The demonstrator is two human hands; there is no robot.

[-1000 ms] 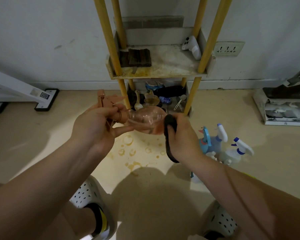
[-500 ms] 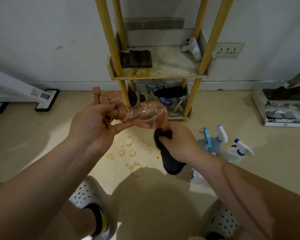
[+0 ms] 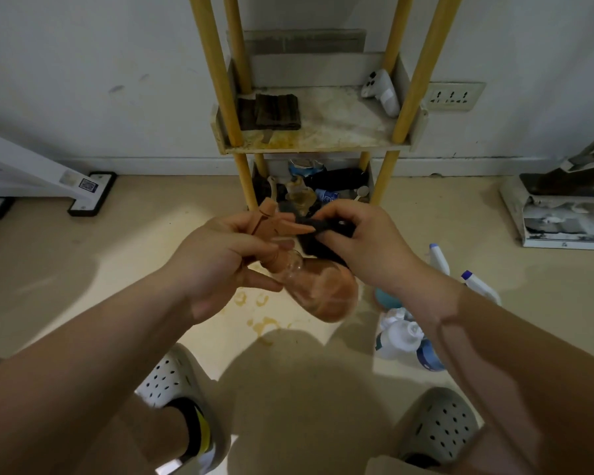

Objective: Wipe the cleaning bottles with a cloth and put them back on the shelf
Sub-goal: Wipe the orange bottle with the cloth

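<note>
My left hand (image 3: pixel 220 265) grips the neck of an orange see-through spray bottle (image 3: pixel 318 289), whose body tilts down toward me and whose trigger head (image 3: pixel 278 226) points right. A dark cloth (image 3: pixel 318 238) is pinched in my right hand (image 3: pixel 364 245) and pressed against the nozzle of the trigger head. The yellow-posted shelf (image 3: pixel 318 138) stands straight ahead against the wall, its stained middle tier mostly bare. Several white and blue spray bottles (image 3: pixel 405 334) sit on the floor under my right forearm.
The middle tier carries a folded dark cloth (image 3: pixel 276 111) and a white spray head (image 3: pixel 381 92). The lower tier (image 3: pixel 323 190) is crowded with clutter. Orange ring stains (image 3: pixel 254 303) mark the floor. A white stand base (image 3: pixel 90 192) lies left, a dustpan (image 3: pixel 563 214) right.
The bottle swung from lying sideways to hanging body-down toward me. My right hand rose with the cloth from below the bottle's body up to the trigger head.
</note>
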